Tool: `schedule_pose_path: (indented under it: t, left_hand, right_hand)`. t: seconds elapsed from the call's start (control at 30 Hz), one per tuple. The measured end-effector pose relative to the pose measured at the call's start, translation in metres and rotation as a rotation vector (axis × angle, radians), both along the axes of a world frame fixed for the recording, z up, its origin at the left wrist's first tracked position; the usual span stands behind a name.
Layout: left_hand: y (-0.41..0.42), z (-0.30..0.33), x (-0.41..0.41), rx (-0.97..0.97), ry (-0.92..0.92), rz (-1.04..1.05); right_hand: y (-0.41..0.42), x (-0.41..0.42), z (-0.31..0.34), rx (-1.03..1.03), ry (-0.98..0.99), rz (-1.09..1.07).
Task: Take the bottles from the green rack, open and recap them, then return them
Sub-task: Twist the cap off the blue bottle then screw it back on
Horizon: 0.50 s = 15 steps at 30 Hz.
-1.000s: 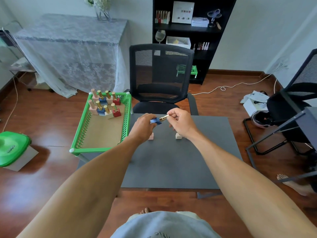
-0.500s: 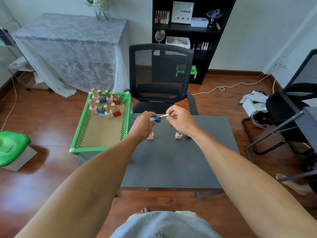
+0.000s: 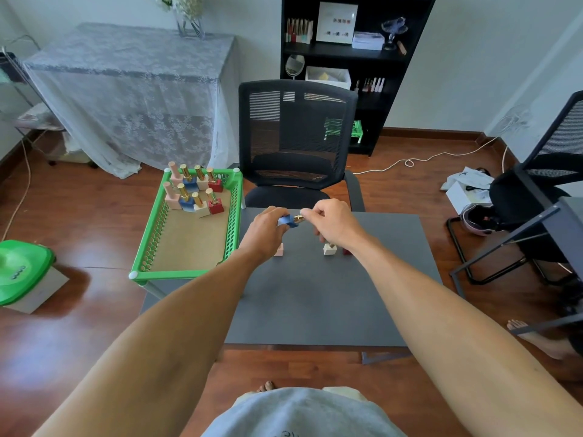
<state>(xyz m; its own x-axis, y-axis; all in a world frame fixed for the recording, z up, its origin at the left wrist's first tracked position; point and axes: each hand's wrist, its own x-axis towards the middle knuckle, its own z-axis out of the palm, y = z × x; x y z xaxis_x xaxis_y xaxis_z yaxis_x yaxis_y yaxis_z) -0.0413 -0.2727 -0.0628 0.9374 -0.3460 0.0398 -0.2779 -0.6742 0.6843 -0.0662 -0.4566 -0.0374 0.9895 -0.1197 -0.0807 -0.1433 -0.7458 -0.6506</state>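
My left hand (image 3: pixel 266 232) grips the square base of a small blue bottle (image 3: pixel 287 221), held on its side above the far part of the grey table (image 3: pixel 315 304). My right hand (image 3: pixel 334 223) pinches its gold cap (image 3: pixel 298 219). Under my hands stand a pink bottle (image 3: pixel 279 249), a cream bottle (image 3: pixel 330 248) and a red bottle (image 3: pixel 347 251), each partly hidden. The green rack (image 3: pixel 186 272) sits to the left, with several pink, blue, cream and red bottles (image 3: pixel 195 192) with gold caps clustered at its far end.
A black mesh chair (image 3: pixel 296 143) stands just behind the table. A second chair and a dark desk frame (image 3: pixel 536 216) are at the right. A green-lidded bin (image 3: pixel 22 272) sits on the wooden floor at the left. A bare foot (image 3: pixel 536 339) shows at the right.
Both hands with the blue bottle have risen slightly and drifted away from me; the grip on base and cap is the same. The bottles on the table show more below my hands.
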Motion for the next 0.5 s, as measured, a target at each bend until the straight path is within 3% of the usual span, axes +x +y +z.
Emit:
schedule_pose_path:
  t: [0.1, 0.23, 0.5]
  left_hand:
    - [0.0, 0.0, 0.001, -0.001, 0.014, -0.001]
    - [0.001, 0.0, 0.004, 0.006, 0.023, 0.0]
    - [-0.002, 0.001, 0.002, 0.042, -0.058, -0.022]
  right_hand:
    - [0.001, 0.0, 0.001, -0.053, -0.003, 0.008]
    - [-0.001, 0.002, 0.002, 0.061, -0.066, 0.092]
    - [0.004, 0.011, -0.001, 0.091, -0.062, -0.054]
